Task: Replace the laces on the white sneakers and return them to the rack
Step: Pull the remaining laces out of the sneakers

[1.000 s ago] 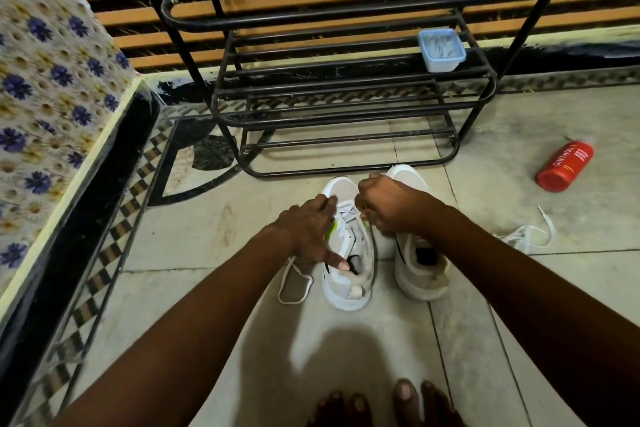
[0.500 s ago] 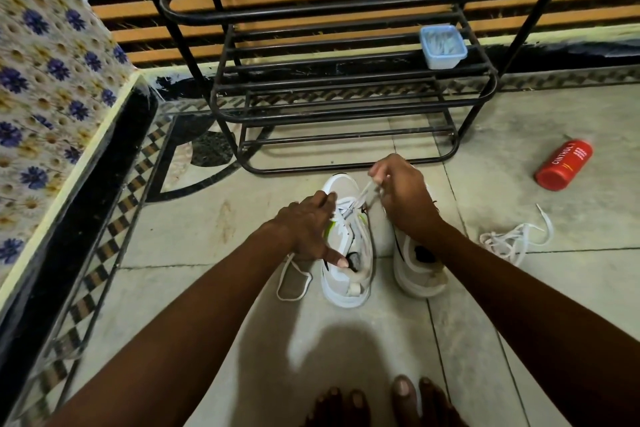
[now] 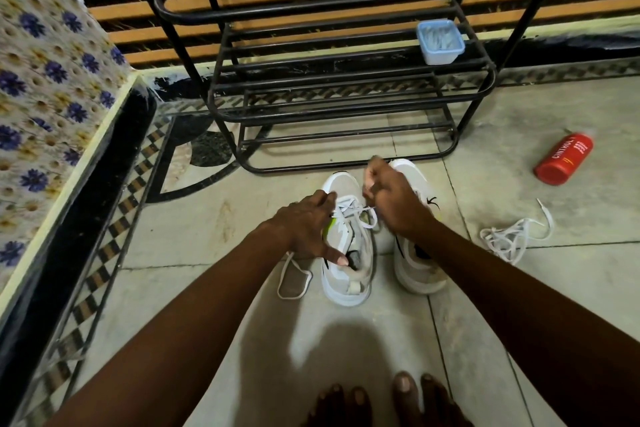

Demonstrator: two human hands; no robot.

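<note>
My right hand (image 3: 394, 201) is lifting toward the black tube rack (image 3: 346, 113) from where it sat a second ago. My left hand (image 3: 304, 225) is gripping the left sneaker (image 3: 346, 284), smooth white with lime trim, on the tiled floor (image 3: 207, 225). My right is pinching its flat lace (image 3: 348, 206). The right sneaker (image 3: 415, 270) is standing just beside, making two; a second lace (image 3: 509, 239) is lying tangled rightward.

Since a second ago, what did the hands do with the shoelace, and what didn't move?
The right hand, pinching the white lace, pulled it away from the left sneaker toward the rack. Nothing was let go. The left hand kept holding that sneaker down; the right sneaker, the loose lace on the floor and the red bottle stayed put.
</note>
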